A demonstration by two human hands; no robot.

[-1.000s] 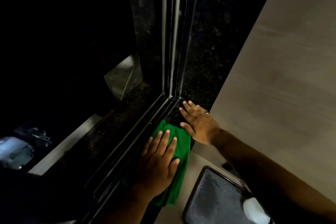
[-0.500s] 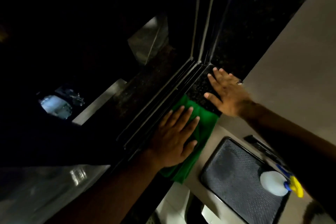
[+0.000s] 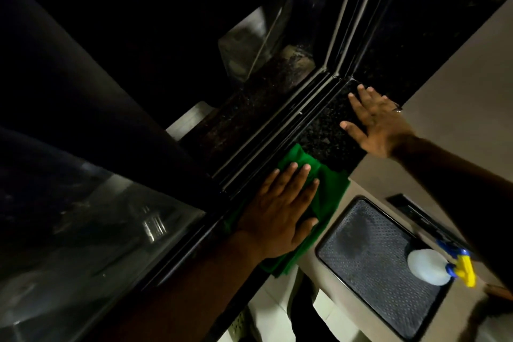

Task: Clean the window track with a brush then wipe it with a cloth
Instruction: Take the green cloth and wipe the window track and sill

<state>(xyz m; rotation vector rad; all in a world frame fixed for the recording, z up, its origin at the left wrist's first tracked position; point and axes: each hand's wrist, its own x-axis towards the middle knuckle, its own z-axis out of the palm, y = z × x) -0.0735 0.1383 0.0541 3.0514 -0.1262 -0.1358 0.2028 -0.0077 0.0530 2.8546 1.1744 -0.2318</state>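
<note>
So the window track is what matters most here: dark rails running along the far edge of the black speckled sill up to the corner where the frame turns upward. Compared with a second ago, the green cloth has been dragged back along the sill edge, away from that corner, so a longer stretch of bare sill is now showing between the two hands. That reads like a wiping stroke being pulled toward the near end, so the brushing part is probably done already and the wipe is partway through. No brush can be seen anywhere.

Beside the sill, a dark textured tray is sat on the pale worktop, with a white spray bottle lying at the tray's right edge.

The cloth is pinned flat under the left hand, palm down and fingers spread, pressed rather than gripped, right against the nearest rail. The right hand is laid open and empty on the sill near the corner, just bracing. Whether the cloth actually gets down into the grooves can't be told, too dark.
</note>
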